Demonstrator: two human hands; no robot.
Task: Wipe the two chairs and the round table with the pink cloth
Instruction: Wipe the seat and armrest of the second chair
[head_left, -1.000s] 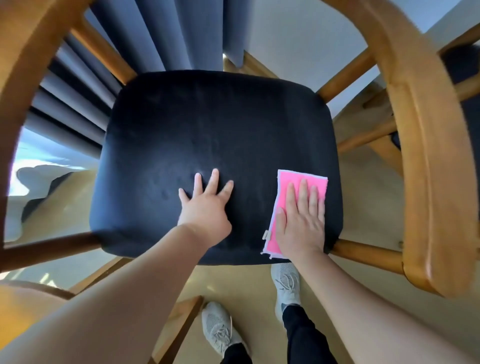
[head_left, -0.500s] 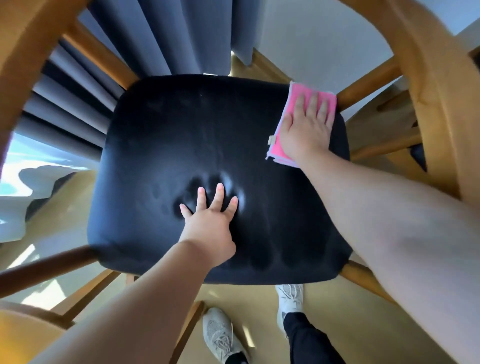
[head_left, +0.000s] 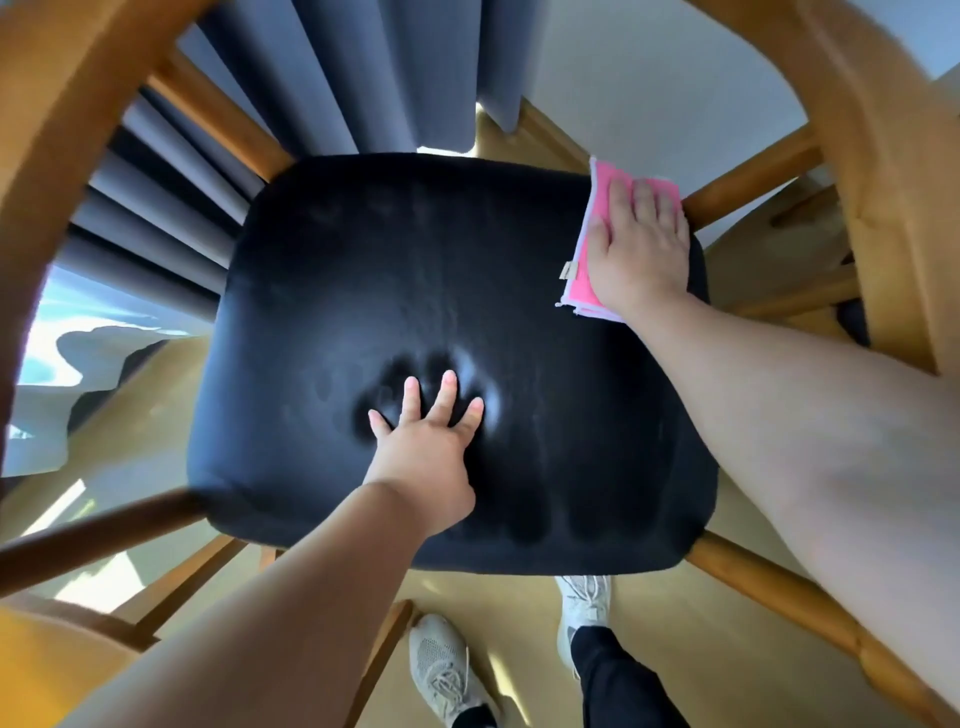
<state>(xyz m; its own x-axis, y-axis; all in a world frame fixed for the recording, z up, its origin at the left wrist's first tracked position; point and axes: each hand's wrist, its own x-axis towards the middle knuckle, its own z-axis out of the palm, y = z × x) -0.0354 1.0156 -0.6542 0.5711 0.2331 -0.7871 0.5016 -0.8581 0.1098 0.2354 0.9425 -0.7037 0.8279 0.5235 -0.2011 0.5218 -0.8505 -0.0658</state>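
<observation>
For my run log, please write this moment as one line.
phase: wiping seat | right hand: pressing pink cloth, far-right corner | left hand: flat on seat

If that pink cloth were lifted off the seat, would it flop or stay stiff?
Probably floppy: the pink cloth lies thin and flat under the right hand, its layered edges showing folds. Likely light for its size. It may slide readily on the smooth, shiny black seat.
</observation>
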